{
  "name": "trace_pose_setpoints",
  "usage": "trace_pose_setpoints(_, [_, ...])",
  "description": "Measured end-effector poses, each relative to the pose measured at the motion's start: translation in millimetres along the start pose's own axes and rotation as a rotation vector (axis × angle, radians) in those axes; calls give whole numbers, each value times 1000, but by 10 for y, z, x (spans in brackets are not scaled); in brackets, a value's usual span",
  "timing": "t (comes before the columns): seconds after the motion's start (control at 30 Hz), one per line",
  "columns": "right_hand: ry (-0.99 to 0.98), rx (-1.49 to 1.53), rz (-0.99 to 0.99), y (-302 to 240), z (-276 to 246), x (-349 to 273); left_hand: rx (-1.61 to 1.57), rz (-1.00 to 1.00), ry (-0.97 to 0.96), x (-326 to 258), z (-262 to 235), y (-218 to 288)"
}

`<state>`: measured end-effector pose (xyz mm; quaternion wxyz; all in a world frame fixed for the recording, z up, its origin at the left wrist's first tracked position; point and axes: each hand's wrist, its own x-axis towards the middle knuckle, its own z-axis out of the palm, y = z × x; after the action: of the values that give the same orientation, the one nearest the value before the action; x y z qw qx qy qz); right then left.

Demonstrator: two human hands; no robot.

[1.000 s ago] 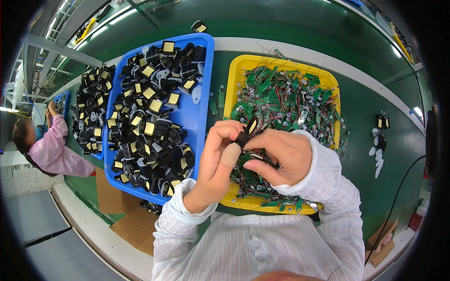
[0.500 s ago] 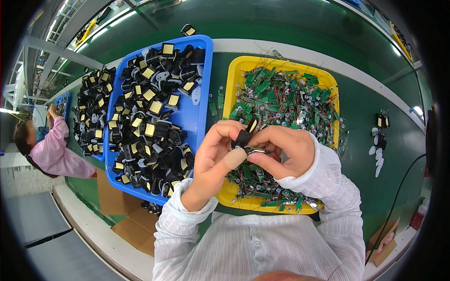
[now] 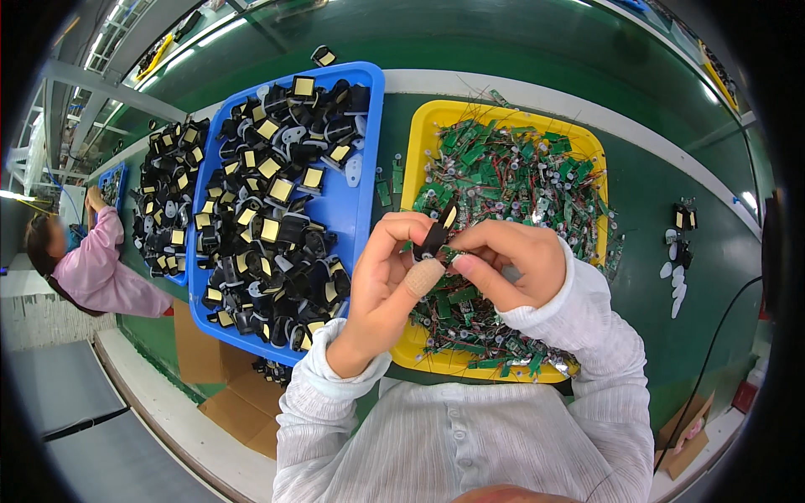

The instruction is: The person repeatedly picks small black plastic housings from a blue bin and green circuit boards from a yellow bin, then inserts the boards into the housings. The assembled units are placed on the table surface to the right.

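Note:
My left hand, a tan bandage round its thumb, grips a small black plastic housing with a pale yellow pad on its upper part. Thumb and forefinger of my right hand pinch a small green circuit board against the housing's near side. How far the board sits inside the housing is hidden by my fingers. Both hands are above a yellow tray heaped with green circuit boards on thin wires. Left of it stands a blue tray full of similar black housings with yellow pads and grey flat pieces.
Further left lies another heap of black housings. Beyond it a co-worker in a pink sleeve sits at the bench. White oval pieces and black parts lie at right, near a black cable. Cardboard boxes stand below the bench.
The housing has tilted more upright in my left hand. My right fingers have shifted slightly, showing more of the green board. A black part on the far green surface has moved left.

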<state>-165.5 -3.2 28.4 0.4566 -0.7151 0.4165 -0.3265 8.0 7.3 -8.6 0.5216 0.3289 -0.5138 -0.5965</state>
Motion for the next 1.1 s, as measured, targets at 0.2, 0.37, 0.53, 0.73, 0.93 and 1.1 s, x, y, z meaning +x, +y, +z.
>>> trace_pose_setpoints(0.2, [33,125,9,28,2,-5,41,82,-29,23,-4,39])
trace_pose_setpoints(0.37, [6,187,27,-8,-54,-24,329,193,72,-11,-61,39])
trace_pose_setpoints(0.53, [-13,330,135,-30,-92,-30,459,254,56,3,-97,26])
trace_pose_setpoints(0.73, [-88,739,286,60,-82,19,394,174,39,-11,-34,58])
trace_pose_setpoints(0.93, [-118,853,328,75,-99,44,503,177,14,-9,-18,95])
trace_pose_setpoints(1.1, [-127,830,302,94,-96,44,544,179,3,-6,-20,103])
